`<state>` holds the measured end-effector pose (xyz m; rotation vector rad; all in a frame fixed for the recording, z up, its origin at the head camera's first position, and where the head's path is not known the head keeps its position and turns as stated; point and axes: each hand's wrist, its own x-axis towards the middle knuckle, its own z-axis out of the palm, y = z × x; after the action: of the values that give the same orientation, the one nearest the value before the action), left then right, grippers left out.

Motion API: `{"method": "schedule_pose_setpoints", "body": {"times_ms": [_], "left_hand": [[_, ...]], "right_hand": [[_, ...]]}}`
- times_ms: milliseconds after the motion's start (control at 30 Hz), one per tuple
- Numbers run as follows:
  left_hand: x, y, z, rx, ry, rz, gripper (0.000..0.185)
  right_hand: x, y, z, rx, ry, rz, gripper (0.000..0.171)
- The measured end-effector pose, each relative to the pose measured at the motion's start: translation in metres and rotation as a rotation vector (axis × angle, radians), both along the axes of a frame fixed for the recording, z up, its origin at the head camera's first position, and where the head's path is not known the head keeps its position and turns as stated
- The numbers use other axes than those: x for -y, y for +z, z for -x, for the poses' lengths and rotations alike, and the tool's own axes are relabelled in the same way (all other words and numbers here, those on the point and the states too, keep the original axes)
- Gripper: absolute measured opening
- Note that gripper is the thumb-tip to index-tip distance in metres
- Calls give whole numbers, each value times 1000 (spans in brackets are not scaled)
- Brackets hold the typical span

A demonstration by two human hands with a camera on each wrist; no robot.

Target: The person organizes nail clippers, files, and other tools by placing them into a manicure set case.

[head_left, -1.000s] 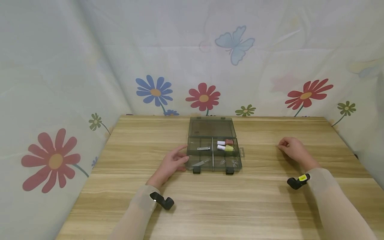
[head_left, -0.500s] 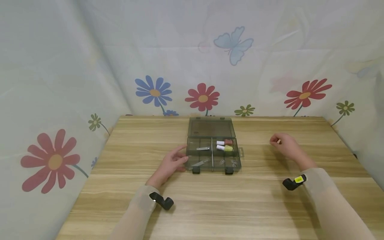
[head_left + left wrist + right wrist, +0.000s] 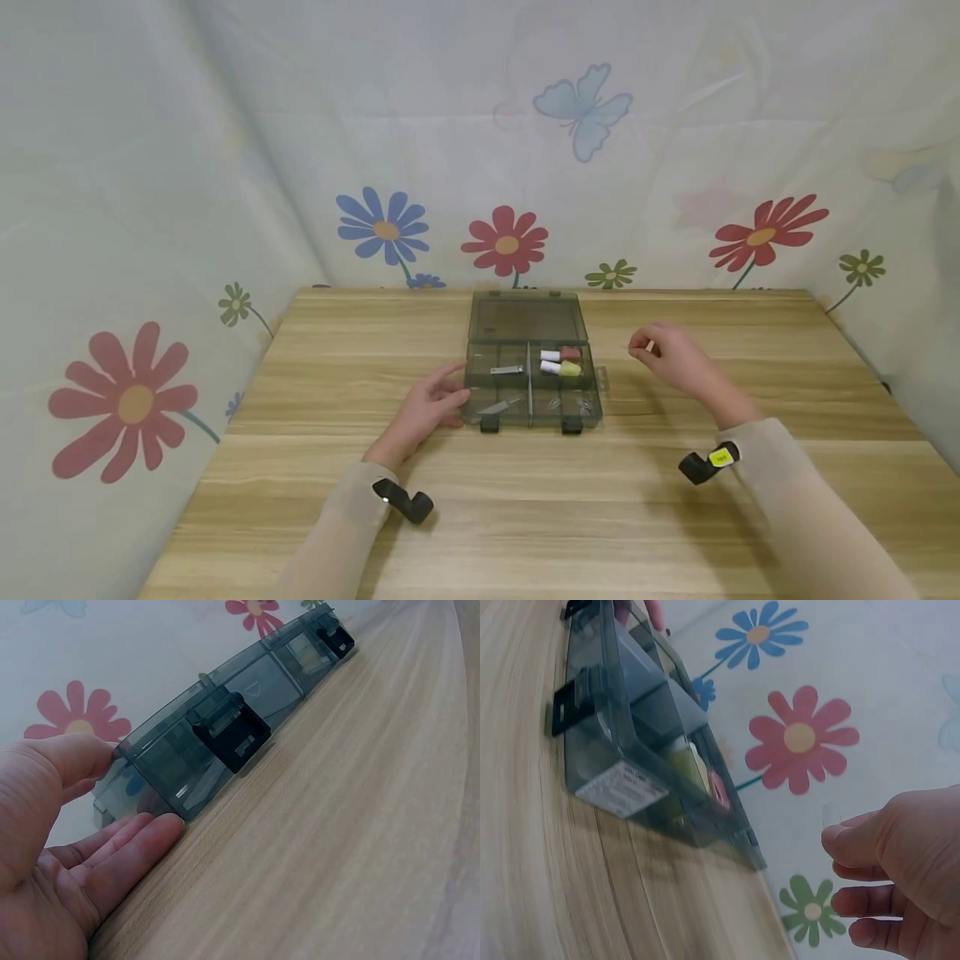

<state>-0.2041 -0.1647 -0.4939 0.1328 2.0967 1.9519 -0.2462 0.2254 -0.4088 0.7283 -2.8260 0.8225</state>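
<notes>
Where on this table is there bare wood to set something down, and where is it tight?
Bare wood spans the table front, between the two sleeves, and the far left corner. It is crowded mid-table: the left hand touches the organizer box, and the right hand, pinching a small clear piece, hangs just right of it.

The white label (image 3: 621, 789) on the storage box (image 3: 630, 720) is too blurred to read.
</notes>
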Motion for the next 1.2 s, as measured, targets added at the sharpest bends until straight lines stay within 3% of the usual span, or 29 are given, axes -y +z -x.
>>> {"method": "schedule_pose_setpoints", "body": {"times_ms": [367,733,967,1200], "left_hand": [[-1,-4,-1,-49,38,8,57],[-5,-2,-1,-35,30,14,53],[-7,-1,-1,-38,27,21,53],[-8,-2,-1,-34,21,9,53]], "right_hand": [[32,8,-6,-33,88,12,5],[58,9,-15,-3,169,14,7],[68,3,-21,34,210,-14,9],[77,-4,-24,10,257,-19,9]]}}
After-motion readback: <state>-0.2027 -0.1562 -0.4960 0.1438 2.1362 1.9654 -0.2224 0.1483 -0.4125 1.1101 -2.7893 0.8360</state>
